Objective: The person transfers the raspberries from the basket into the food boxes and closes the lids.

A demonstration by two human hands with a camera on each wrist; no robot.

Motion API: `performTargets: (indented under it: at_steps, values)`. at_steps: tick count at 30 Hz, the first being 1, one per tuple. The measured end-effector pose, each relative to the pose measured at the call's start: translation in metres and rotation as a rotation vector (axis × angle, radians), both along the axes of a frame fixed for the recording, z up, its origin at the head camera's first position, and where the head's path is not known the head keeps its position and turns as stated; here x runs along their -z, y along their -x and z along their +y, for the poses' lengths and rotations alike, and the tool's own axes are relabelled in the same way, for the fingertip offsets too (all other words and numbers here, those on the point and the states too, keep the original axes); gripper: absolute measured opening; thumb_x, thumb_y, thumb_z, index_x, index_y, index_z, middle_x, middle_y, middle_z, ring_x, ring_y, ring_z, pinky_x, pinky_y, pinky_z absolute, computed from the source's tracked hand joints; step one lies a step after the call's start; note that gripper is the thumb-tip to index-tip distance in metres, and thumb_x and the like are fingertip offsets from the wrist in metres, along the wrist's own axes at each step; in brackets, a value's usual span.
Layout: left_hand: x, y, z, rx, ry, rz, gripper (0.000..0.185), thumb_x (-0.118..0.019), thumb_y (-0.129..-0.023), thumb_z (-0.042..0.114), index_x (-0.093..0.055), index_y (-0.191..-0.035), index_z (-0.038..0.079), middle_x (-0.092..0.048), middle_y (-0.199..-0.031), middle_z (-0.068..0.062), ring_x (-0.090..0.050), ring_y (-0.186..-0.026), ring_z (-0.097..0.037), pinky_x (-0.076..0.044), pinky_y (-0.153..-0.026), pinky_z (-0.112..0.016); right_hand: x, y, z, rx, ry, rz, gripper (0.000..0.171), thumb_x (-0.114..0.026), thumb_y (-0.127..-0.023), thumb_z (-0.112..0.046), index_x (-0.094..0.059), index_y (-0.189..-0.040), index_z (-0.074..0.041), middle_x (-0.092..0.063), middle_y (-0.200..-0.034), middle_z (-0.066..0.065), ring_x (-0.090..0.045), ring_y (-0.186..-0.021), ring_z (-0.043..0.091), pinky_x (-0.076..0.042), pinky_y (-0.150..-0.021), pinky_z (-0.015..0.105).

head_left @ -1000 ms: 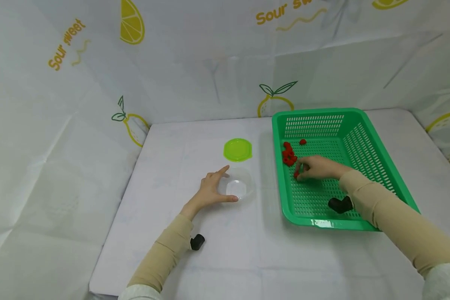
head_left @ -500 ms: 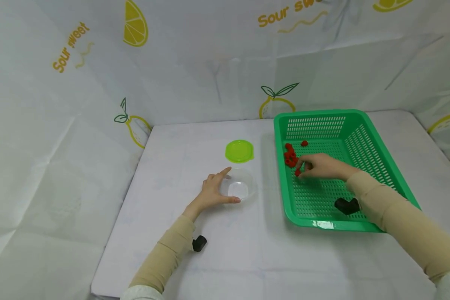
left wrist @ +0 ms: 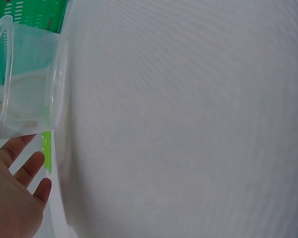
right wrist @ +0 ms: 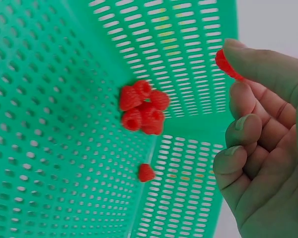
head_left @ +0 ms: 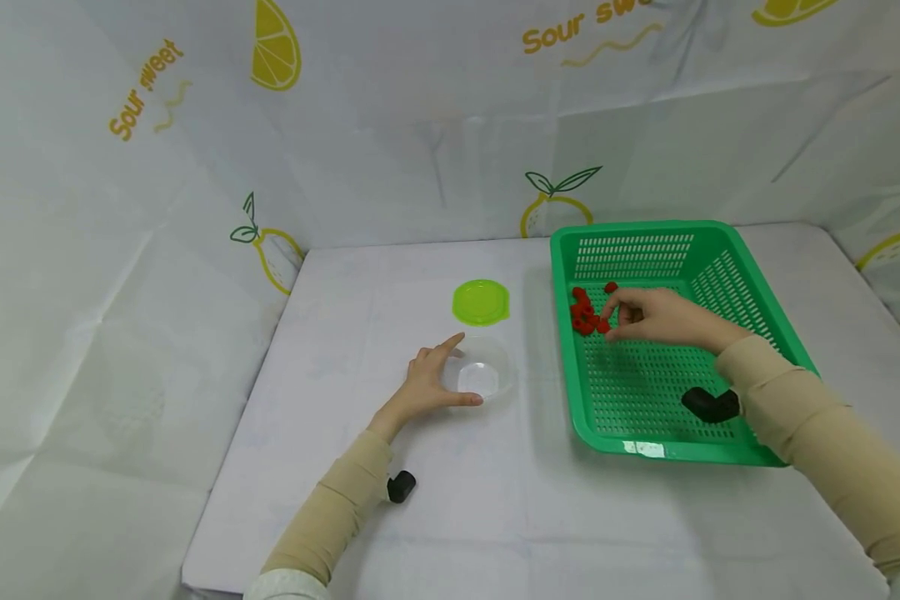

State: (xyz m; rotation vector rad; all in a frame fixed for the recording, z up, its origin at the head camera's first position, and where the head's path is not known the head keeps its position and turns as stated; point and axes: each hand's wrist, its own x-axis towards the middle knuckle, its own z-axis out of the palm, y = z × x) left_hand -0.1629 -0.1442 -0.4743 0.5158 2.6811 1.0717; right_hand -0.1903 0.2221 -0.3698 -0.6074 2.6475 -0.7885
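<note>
My right hand (head_left: 660,318) is over the green basket and pinches a red raspberry (right wrist: 225,64) between thumb and index finger; its other fingers are curled loosely. In the right wrist view, a cluster of several raspberries (right wrist: 144,110) lies in a corner of the basket, and a single raspberry (right wrist: 146,172) lies apart from it. My left hand (head_left: 423,385) holds a clear plastic bowl (head_left: 483,379) from its left side, thumb at the near side and index finger at the far side. The bowl stands upright on the table.
The green perforated basket (head_left: 690,452) occupies the right part of the table (head_left: 330,350). Behind the bowl lies a flat lime-green lid (head_left: 481,302). A white sheet with lemon prints hangs at the back and left. Black pieces (head_left: 402,487) stick out from both wrists.
My right hand has lifted from the basket floor with the raspberry and moved slightly back and right. The left hand stays at the bowl.
</note>
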Motion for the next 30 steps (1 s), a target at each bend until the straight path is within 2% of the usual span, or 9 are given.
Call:
performTargets:
  at_steps: [4,8,14,19,23,28,30]
  values:
    - [0.001,0.001,0.001,-0.006,-0.003,-0.007,0.104,-0.081,-0.062,0.051,-0.025,-0.147,0.029,-0.051,-0.132,0.002,-0.037,-0.119,-0.023,-0.026,-0.104,-0.048,-0.007,0.0,-0.003,-0.005,0.026,0.027,0.028,-0.067,-0.085,-0.033,-0.057,-0.102,-0.013,-0.053,-0.075,0.0,-0.047,-0.062,0.008,-0.041,-0.063,0.027]
    - [0.001,0.001,0.001,-0.007,-0.008,-0.009,0.104,-0.081,-0.062,0.05,-0.026,-0.147,0.027,-0.051,-0.131,0.002,-0.038,-0.119,-0.024,-0.026,-0.104,-0.048,-0.015,-0.001,-0.011,-0.018,0.06,0.01,0.029,-0.066,-0.085,-0.037,-0.057,-0.102,-0.015,-0.053,-0.076,-0.001,-0.048,-0.064,0.008,-0.042,-0.064,0.025]
    - [0.0,0.0,0.0,-0.007,-0.017,-0.02,0.104,-0.081,-0.061,0.053,-0.025,-0.146,0.031,-0.051,-0.132,0.003,-0.037,-0.119,-0.022,-0.029,-0.103,-0.048,-0.022,0.0,-0.03,-0.054,0.139,-0.022,0.026,-0.066,-0.085,-0.035,-0.057,-0.098,-0.015,-0.052,-0.077,0.0,-0.054,-0.076,0.004,-0.045,-0.07,0.023]
    - [0.0,-0.001,0.0,-0.001,-0.067,-0.082,0.105,-0.082,-0.061,0.05,-0.024,-0.147,0.03,-0.049,-0.135,0.0,-0.036,-0.127,-0.022,-0.032,-0.108,-0.048,-0.02,0.003,-0.047,-0.077,0.215,-0.095,0.026,-0.068,-0.084,-0.029,-0.058,-0.103,-0.016,-0.053,-0.077,0.003,-0.053,-0.065,0.013,-0.046,-0.063,0.025]
    - [0.0,-0.002,0.001,0.02,-0.096,-0.126,0.108,-0.081,-0.062,0.051,-0.021,-0.148,0.029,-0.043,-0.141,-0.003,-0.033,-0.136,-0.023,-0.027,-0.113,-0.047,-0.019,0.005,-0.06,-0.069,0.242,-0.142,0.027,-0.07,-0.083,-0.028,-0.058,-0.104,-0.016,-0.053,-0.076,0.004,-0.051,-0.058,0.018,-0.046,-0.055,0.026]
    - [-0.002,-0.002,0.002,0.012,-0.102,-0.115,0.108,-0.081,-0.061,0.053,-0.021,-0.148,0.028,-0.042,-0.143,-0.004,-0.035,-0.136,-0.023,-0.027,-0.113,-0.047,-0.022,0.01,-0.079,-0.084,0.234,-0.167,0.024,-0.069,-0.084,-0.028,-0.058,-0.103,-0.018,-0.052,-0.077,0.004,-0.04,-0.05,0.011,-0.036,-0.045,0.023]
    - [-0.002,-0.001,0.001,0.001,-0.098,-0.113,0.107,-0.081,-0.061,0.053,-0.022,-0.148,0.029,-0.043,-0.142,-0.003,-0.036,-0.135,-0.022,-0.028,-0.113,-0.047,-0.022,0.013,-0.088,-0.105,0.225,-0.16,0.023,-0.069,-0.084,-0.027,-0.058,-0.102,-0.018,-0.052,-0.078,0.004,-0.041,-0.053,0.01,-0.036,-0.047,0.023]
